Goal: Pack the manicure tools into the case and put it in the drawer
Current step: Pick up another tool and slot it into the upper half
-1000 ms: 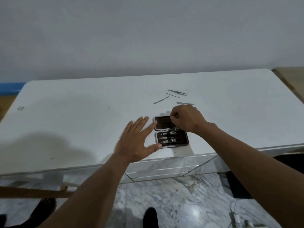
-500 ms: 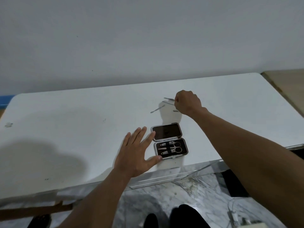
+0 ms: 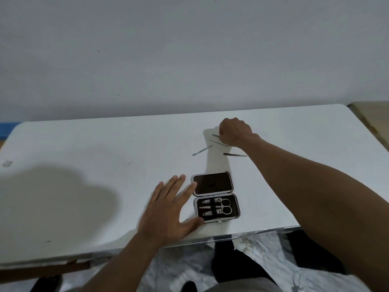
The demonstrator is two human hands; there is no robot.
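Steel, thin and bright: the loose manicure tools lie near the far edge of the white tabletop (image 3: 84,165), right of its middle. They look light, stiff and slick, flat against the surface, so each is likely best pinched at one end and tipped up rather than scooped. The right hand (image 3: 234,131) is reached out over them with its fingers curled down; the tip of the farthest tool (image 3: 215,135) pokes out from under the knuckles, but whether the fingers have closed on it cannot be told. Just nearer than that hand lie a fine probe (image 3: 219,143), a flat-ended pusher (image 3: 202,150) angled off to the left, and a nail file (image 3: 234,154) partly under the forearm.

The open case (image 3: 215,197) sits by the near edge, well apart from the right hand. Its dark lid half (image 3: 212,184) lies flat on the far side; the near half already holds small scissors (image 3: 224,206) and two nail clippers (image 3: 207,207) under elastic bands. The case looks rigid and light and could slide on the smooth top. The left hand (image 3: 168,209) is spread open, palm down, holding nothing, with a fingertip and the thumb touching or nearly touching the case's left side, placed to steady it.
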